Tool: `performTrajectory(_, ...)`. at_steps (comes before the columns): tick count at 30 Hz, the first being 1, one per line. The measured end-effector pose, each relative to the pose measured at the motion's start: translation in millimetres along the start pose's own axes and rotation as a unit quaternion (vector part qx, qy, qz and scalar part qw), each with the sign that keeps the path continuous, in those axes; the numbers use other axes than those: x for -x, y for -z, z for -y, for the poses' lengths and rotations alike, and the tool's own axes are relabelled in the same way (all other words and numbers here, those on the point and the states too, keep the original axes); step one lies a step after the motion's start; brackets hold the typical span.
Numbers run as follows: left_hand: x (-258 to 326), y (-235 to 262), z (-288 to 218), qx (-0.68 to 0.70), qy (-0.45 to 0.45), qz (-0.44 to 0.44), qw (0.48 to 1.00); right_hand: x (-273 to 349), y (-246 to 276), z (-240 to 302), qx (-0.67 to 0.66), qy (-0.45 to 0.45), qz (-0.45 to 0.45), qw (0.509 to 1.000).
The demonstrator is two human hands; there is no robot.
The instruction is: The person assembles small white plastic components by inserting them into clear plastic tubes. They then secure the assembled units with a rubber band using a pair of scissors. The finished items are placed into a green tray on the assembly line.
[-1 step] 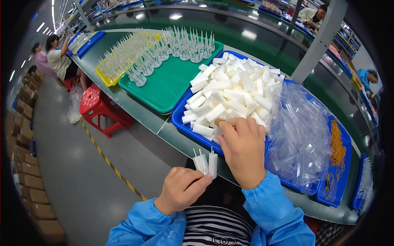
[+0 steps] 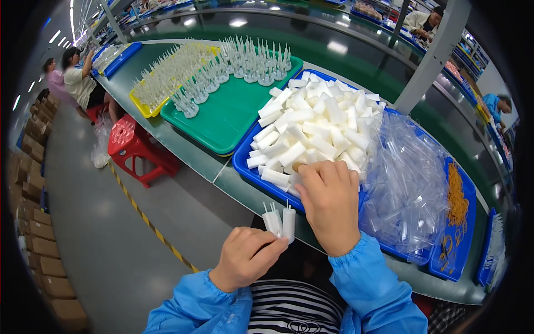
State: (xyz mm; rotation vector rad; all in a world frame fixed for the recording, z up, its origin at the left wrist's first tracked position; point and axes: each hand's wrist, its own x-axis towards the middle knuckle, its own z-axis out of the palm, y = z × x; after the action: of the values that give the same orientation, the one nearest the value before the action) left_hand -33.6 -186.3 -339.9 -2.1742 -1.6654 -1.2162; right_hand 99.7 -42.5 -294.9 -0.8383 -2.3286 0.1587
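My left hand (image 2: 247, 257) is closed, thumb against fingers, around a small cluster of white foam cylinders (image 2: 288, 224) held upright near the table's front edge. Thin pale prongs stick out of their tops. My right hand (image 2: 332, 209) reaches to the near side of a heap of white foam pieces (image 2: 320, 125) in a blue tray (image 2: 241, 162). Its thumb and index finger close on one foam piece (image 2: 293, 180), partly hidden by the fingers. A tan finger cot (image 2: 296, 165) covers the index fingertip.
Clear plastic sleeves (image 2: 409, 183) fill a blue tray at right, beside yellow rubber bands (image 2: 457, 195). Pronged, clear-based parts (image 2: 253, 58) stand on a green tray (image 2: 222, 125) and a yellow tray (image 2: 146, 108). A red stool (image 2: 133, 142) stands left; a metal post (image 2: 431, 61) rises behind.
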Motion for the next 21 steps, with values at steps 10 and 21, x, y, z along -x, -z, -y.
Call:
performTrajectory(10,4,1,2,-0.024,-0.038,0.028,0.999,0,2,-1,-0.111,0.014,-0.037,0.993)
performTrajectory(21,-14,35,-9,-0.054,-0.078,0.068,0.993,3,18,0,-0.482,-0.155,0.094,0.857)
